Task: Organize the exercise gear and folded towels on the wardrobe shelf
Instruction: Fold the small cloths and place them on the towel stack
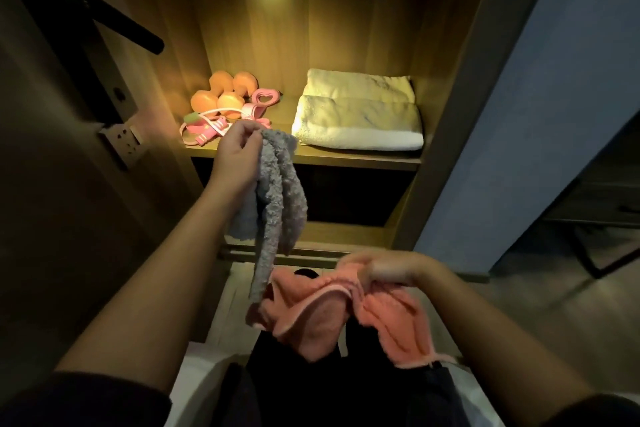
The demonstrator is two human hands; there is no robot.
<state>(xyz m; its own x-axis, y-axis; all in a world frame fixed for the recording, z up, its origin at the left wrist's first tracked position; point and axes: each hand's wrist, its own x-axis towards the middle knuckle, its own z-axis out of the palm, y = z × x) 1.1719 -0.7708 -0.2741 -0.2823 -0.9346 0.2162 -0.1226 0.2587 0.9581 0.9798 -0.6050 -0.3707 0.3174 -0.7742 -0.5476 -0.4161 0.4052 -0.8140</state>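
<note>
- Grey towel [277,191] is pinched at its top edge by the left hand [239,146] and is hung in front of the wardrobe shelf [346,158].
- Pink towel [346,315] is clutched, crumpled, by the blurred right hand [391,270], lower down.
- Folded white towels [360,114] are laid on the shelf's right half.
- Orange dumbbells [225,94] are grouped at the back left, with a pink heart-shaped grip [265,99] and tangled pink bands [207,128] just beside them.

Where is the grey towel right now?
Head view, left of centre: the grey towel hangs from the left hand, before the lit shelf, above the pink towel.
</note>
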